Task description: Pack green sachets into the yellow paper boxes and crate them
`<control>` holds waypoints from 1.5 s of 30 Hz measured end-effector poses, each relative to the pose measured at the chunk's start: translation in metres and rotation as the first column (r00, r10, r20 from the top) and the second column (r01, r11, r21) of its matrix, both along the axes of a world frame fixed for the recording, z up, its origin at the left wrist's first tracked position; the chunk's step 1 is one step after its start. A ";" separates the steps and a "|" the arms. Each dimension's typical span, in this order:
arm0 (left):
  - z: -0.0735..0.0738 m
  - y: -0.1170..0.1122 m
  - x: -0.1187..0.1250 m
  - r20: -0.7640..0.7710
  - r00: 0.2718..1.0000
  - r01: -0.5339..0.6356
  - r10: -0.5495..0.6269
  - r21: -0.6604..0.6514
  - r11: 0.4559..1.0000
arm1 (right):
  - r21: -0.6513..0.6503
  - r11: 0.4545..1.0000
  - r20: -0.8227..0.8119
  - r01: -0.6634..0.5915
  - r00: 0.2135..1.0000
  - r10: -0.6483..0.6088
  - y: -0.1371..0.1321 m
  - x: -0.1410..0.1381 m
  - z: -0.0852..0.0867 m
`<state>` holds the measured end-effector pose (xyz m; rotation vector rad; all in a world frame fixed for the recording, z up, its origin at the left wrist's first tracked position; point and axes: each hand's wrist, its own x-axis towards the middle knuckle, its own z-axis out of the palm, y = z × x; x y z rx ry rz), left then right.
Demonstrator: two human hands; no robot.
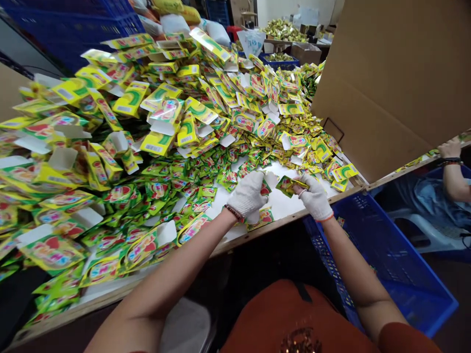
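My left hand point(247, 195), in a white knit glove, curls its fingers over the white tabletop. A green sachet point(265, 188) shows at its fingertips, partly hidden by the glove. To its right, my right hand point(315, 200), gloved with bare fingertips, pinches a few small green and yellow sachets point(289, 186). Just below my left hand lies a yellow-green printed carton point(265, 216) near the table's front edge. Loose green sachets point(198, 169) spread out beyond and to the left of my hands, and yellow sachets point(301, 126) lie heaped beyond my right hand.
Open-ended yellow cartons point(162, 110) are piled high at left and back. A large cardboard sheet point(393, 83) stands at right. Below the wooden table edge point(279, 221) sits a blue crate point(401, 260). Another person's hand point(449, 148) rests at far right; blue crates point(73, 29) are stacked back left.
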<state>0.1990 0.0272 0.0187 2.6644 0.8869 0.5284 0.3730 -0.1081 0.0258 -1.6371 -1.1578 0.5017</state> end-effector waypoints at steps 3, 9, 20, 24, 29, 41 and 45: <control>0.006 -0.014 -0.004 -0.182 0.977 0.130 -0.111 0.096 0.987 | -0.035 0.996 0.145 -0.083 0.986 0.087 0.001 0.005 0.014; 0.017 -0.026 -0.005 -0.232 0.969 0.114 -0.086 0.109 0.987 | -0.258 0.933 0.192 -0.252 0.933 0.305 0.006 0.007 0.026; -0.001 -0.036 0.001 -0.177 0.982 0.080 -0.063 0.090 0.993 | -0.096 0.995 0.308 0.035 0.952 -0.004 0.019 -0.024 -0.001; 0.006 -0.036 0.003 -0.156 0.987 0.067 -0.051 0.104 0.992 | 0.029 0.998 0.332 0.057 0.941 -0.063 0.021 -0.027 -0.008; 0.004 -0.033 0.003 -0.168 0.982 0.098 -0.087 0.062 0.993 | -0.072 0.980 0.151 -0.187 0.969 0.196 0.019 -0.025 -0.010; 0.004 -0.039 0.014 -0.082 0.989 0.127 -0.125 0.028 0.991 | -0.322 0.894 -0.259 -0.312 0.937 0.234 0.005 -0.028 0.001; -0.004 -0.047 0.026 0.119 0.985 0.127 -0.122 -0.036 0.991 | -0.325 0.849 -0.249 -0.418 0.903 0.349 -0.003 -0.020 0.017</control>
